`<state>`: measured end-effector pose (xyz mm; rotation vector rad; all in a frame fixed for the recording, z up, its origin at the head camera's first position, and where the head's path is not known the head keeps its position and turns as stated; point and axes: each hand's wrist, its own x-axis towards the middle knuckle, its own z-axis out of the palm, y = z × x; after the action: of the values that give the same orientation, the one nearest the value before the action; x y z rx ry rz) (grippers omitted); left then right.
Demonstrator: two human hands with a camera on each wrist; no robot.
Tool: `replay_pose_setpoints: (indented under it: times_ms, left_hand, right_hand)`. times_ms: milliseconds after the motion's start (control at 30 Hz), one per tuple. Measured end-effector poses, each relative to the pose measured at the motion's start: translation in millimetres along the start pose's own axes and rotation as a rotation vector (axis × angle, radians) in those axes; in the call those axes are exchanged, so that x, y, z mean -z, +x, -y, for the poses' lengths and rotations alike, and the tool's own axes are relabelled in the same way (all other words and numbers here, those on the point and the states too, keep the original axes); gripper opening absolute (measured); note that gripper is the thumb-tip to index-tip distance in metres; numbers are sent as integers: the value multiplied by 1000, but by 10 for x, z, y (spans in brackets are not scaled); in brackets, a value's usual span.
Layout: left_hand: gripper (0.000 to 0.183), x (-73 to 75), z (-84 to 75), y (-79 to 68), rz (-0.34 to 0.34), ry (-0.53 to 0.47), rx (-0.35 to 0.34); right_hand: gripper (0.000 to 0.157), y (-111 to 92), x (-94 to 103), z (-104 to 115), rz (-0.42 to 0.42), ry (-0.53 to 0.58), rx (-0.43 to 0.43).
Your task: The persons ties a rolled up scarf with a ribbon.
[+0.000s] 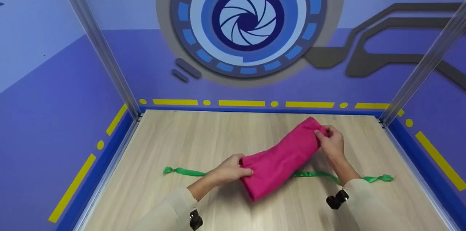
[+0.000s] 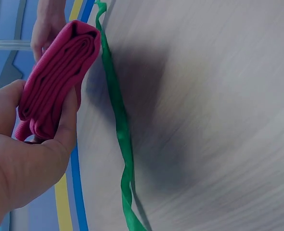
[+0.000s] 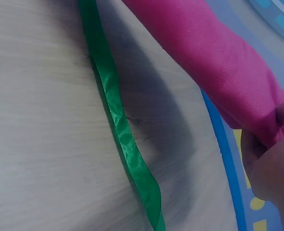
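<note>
A bright pink cloth (image 1: 280, 158), rolled into a thick flat bundle, hangs tilted above the table between both hands. My left hand (image 1: 229, 170) grips its lower left end, thumb on one face and fingers on the other. In the left wrist view the layered folds of the cloth (image 2: 60, 77) show at that end. The upper right end is pinched by my right hand (image 1: 332, 143), higher and farther back. Beneath the bundle a green ribbon (image 1: 309, 174) lies across the table, its middle partly hidden by the cloth and its ends knotted. The right wrist view shows the ribbon (image 3: 125, 139) flat with slight twists.
The light wood table (image 1: 174, 136) ends at a blue-purple back wall (image 1: 145, 67) with printed shapes. Metal posts (image 1: 105, 49) stand at both back corners, and side walls flank the table left and right. The bundle casts a shadow on the tabletop.
</note>
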<state>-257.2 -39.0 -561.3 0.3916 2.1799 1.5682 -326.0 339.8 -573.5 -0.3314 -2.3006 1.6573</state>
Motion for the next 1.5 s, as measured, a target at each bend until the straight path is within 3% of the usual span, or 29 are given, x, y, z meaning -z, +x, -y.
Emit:
replay_pose_setpoints:
  times_ms: [167, 400, 567, 733, 1200, 1500]
  left_hand:
    - [27, -110, -27, -74, 48, -10, 17]
    - [26, -273, -43, -159, 86, 104, 42]
    - [28, -427, -21, -218, 171, 47, 58]
    - [27, -530, 22, -266, 201, 79, 65]
    - [21, -696, 90, -323, 210, 95, 91]
    - [25, -699, 158, -340, 189, 190, 110]
  right_hand:
    - [31, 15, -24, 44, 6, -31, 6]
    - [32, 14, -86, 70, 40, -65, 3]
    - [30, 4, -159, 83, 45, -85, 20]
    - [29, -11, -249, 100, 66, -112, 49]
    - [25, -69, -422, 100, 100, -124, 59]
    - [25, -115, -493, -8, 135, -154, 67]
